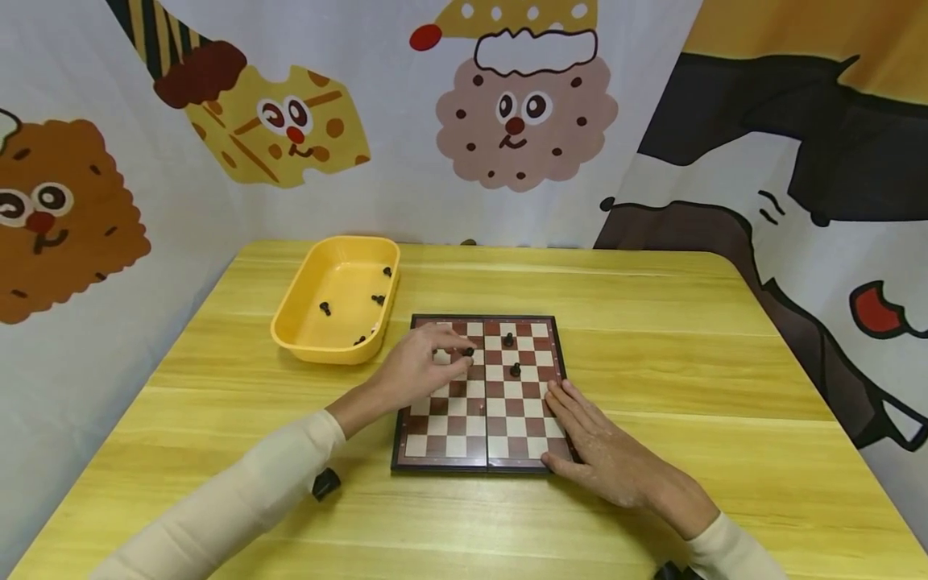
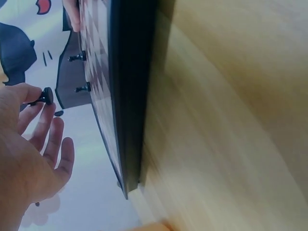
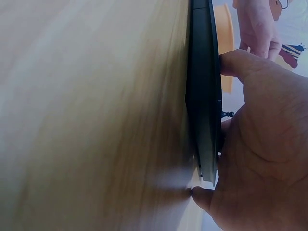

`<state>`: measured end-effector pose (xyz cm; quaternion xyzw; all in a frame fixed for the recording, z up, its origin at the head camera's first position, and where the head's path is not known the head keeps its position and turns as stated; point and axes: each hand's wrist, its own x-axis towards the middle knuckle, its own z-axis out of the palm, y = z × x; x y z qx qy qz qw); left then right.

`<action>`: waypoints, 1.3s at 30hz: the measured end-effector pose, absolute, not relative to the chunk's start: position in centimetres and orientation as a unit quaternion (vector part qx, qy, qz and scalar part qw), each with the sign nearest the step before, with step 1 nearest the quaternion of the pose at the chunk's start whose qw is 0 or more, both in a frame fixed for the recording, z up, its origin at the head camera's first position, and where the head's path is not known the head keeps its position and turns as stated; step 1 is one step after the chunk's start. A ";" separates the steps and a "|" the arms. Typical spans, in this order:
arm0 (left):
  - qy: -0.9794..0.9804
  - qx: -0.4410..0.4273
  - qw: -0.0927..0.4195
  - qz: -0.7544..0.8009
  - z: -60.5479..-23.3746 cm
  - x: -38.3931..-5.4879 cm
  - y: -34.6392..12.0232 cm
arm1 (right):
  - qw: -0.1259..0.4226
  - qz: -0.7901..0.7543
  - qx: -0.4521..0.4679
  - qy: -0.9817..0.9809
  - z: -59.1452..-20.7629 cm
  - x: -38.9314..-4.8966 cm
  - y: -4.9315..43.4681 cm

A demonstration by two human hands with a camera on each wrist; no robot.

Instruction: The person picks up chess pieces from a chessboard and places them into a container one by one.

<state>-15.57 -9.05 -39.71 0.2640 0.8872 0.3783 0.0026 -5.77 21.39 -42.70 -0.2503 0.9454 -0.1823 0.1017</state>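
Observation:
My left hand (image 1: pixel 416 369) pinches a black chess pawn (image 2: pixel 47 96) between thumb and fingertips, above the far left half of the chessboard (image 1: pixel 457 445). In the left wrist view the pawn's round base faces the board and the other fingers are spread. Two more black pawns stand on the far right half, one pawn (image 1: pixel 509 340) near the far edge and another pawn (image 1: pixel 515 370) closer. My right hand (image 1: pixel 612 455) rests at the board's near right corner, fingers extended along the right edge. In the right wrist view its thumb lies over the board's rim.
A yellow plastic tray (image 1: pixel 288 337) stands to the left of the board with several small black pieces inside. Both are on a wood-grain table (image 1: pixel 689 330). Behind it hangs a cartoon-printed cloth (image 1: pixel 406 201).

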 end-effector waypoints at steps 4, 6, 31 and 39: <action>0.887 0.271 -0.003 0.375 -40.0 -15.7 -9.7 | 0.101 -0.184 -0.252 0.945 -42.7 -5.7 21.5; 0.880 0.274 -0.009 0.387 -40.1 -15.8 -10.0 | 0.102 -0.184 -0.253 0.944 -42.7 -5.7 21.5; 0.885 0.206 -0.109 0.404 -38.9 -17.4 -14.7 | 0.104 -0.177 -0.246 0.947 -43.0 -5.7 21.7; 0.894 0.190 -0.126 0.385 -38.4 -17.9 -17.1 | 0.097 -0.177 -0.252 0.946 -43.1 -5.9 21.6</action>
